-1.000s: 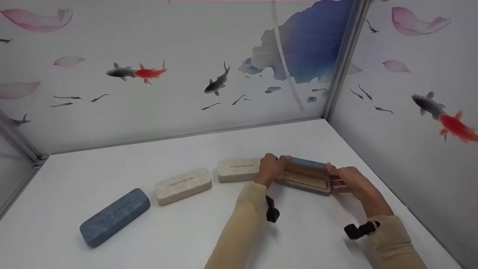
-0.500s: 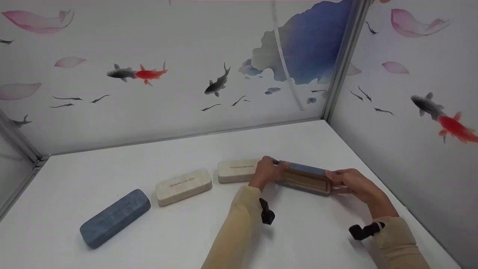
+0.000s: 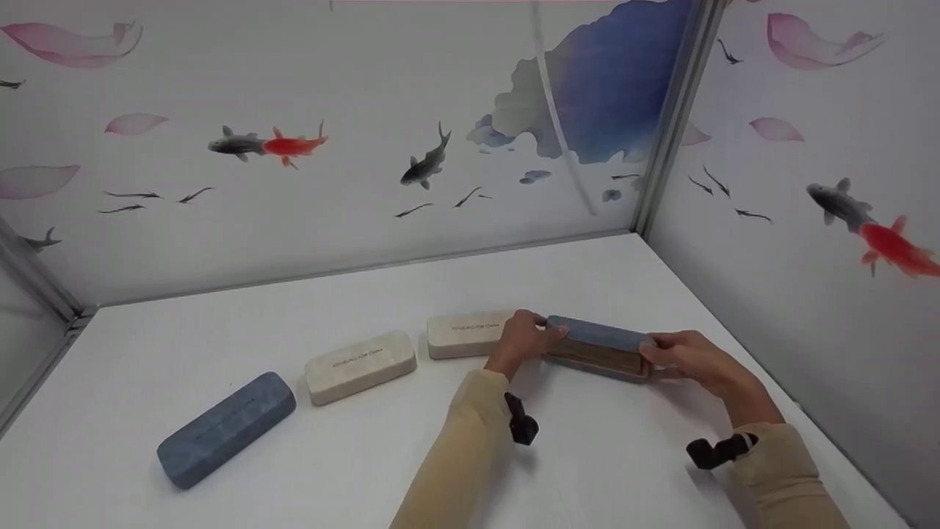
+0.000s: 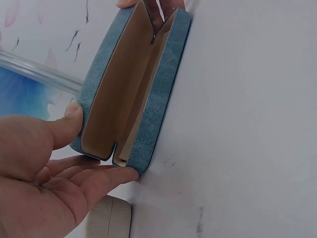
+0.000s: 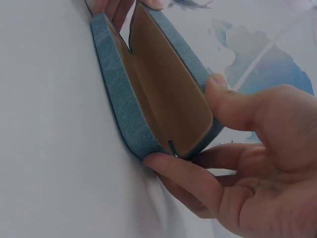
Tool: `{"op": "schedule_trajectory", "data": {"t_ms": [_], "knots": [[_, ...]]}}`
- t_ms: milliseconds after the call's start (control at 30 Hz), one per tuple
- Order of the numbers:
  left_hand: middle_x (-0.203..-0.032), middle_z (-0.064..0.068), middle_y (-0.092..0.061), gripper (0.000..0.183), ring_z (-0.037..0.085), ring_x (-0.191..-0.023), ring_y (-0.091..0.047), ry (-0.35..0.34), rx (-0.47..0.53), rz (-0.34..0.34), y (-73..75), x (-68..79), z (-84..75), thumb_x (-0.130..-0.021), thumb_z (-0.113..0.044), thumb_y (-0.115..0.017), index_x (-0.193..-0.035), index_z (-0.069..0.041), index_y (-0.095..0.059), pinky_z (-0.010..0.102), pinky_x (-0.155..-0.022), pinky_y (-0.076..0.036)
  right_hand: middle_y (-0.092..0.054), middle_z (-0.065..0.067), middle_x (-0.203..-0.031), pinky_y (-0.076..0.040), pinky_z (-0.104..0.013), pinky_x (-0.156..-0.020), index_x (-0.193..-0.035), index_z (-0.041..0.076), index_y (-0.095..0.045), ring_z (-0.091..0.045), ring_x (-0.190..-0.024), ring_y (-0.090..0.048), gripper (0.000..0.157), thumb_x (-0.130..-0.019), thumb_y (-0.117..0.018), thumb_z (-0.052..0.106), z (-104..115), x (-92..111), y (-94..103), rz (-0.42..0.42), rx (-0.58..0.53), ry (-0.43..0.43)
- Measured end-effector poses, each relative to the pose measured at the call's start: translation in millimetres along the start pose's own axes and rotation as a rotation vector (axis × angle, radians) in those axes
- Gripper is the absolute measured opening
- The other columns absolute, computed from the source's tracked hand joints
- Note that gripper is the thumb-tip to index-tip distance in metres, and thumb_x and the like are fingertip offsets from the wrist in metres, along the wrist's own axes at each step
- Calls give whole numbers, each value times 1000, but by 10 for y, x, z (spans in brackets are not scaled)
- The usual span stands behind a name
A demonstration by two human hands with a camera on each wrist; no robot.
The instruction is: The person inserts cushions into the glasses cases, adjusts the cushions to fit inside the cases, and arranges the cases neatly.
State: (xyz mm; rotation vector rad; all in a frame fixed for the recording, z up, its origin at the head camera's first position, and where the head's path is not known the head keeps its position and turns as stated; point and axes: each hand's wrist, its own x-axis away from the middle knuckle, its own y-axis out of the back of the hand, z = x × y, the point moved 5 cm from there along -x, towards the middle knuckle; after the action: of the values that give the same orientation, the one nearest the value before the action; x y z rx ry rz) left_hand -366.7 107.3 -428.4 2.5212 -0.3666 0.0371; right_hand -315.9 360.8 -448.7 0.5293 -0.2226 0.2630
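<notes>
A blue glasses case [image 3: 601, 335] with a brown lining lies at the right of the table, its lid partly raised. My left hand [image 3: 523, 342] grips its left end; in the left wrist view the thumb presses the lid edge and the forefinger touches the lower half of the case [image 4: 161, 94]. At the opposite end my right hand [image 3: 694, 358] holds it the same way, thumb on the lid and fingers at the bottom corner, as the right wrist view shows. The brown interior seen through the gap shows no glasses.
A cream glasses case [image 3: 463, 338] with printed lettering stands just left of my left hand, partly covered by it. Farther left lie another cream case [image 3: 360, 367] and a closed blue case [image 3: 226, 430]. Painted wall panels [image 3: 352, 88] border the white table [image 3: 330, 470].
The lid of the blue glasses case has swung down from wide open to a narrow gap, with both hands moving along with it. The other cases stay in place.
</notes>
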Motion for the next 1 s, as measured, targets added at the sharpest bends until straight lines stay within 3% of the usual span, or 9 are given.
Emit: {"op": "schedule_trajectory", "data": {"t_ms": [267, 400, 533, 667, 1000], "knots": [[-131, 19, -65, 54, 27, -117, -63, 7, -20, 6, -43, 2, 37, -95, -33, -69, -132, 6, -59, 41, -101, -52, -45, -32, -148, -46, -48, -110, -150, -11, -33, -40, -137, -49, 72, -102, -58, 36, -40, 11, 3, -5, 43, 22], [-126, 18, -67, 53, 25, -110, -66, 2, -5, 14, -50, -4, 48, -95, -30, -70, -132, 6, -59, 39, -96, -54, -52, -30, -142, -53, -34, -101, -150, -9, -35, -29, -125, -57, 73, -100, -61, 36, -36, 20, 12, -22, 65, 32], [-123, 17, -68, 51, 22, -105, -67, 9, 0, 14, -47, 1, 59, -94, -27, -72, -132, 5, -60, 36, -93, -55, -52, -29, -140, -53, -23, -91, -150, -9, -34, -23, -118, -58, 73, -98, -64, 33, -18, 22, 9, -37, 81, 29], [-121, 15, -69, 50, 19, -102, -67, 31, -4, 2, -37, 5, 81, -92, -27, -74, -131, 4, -61, 34, -91, -55, -51, -30, -139, -53, -24, -89, -151, -10, -32, -24, -116, -57, 75, -97, -66, 31, -15, 1, -9, -40, 99, 29], [-125, 17, -67, 48, 22, -111, -64, -2, 5, -34, -82, -22, 100, -90, -18, -76, -130, 5, -62, 37, -97, -53, -50, -32, -141, -50, -33, -95, -150, -12, -31, -34, -122, -52, 81, -93, -71, 29, -7, 12, -3, -70, 188, 47]]}}
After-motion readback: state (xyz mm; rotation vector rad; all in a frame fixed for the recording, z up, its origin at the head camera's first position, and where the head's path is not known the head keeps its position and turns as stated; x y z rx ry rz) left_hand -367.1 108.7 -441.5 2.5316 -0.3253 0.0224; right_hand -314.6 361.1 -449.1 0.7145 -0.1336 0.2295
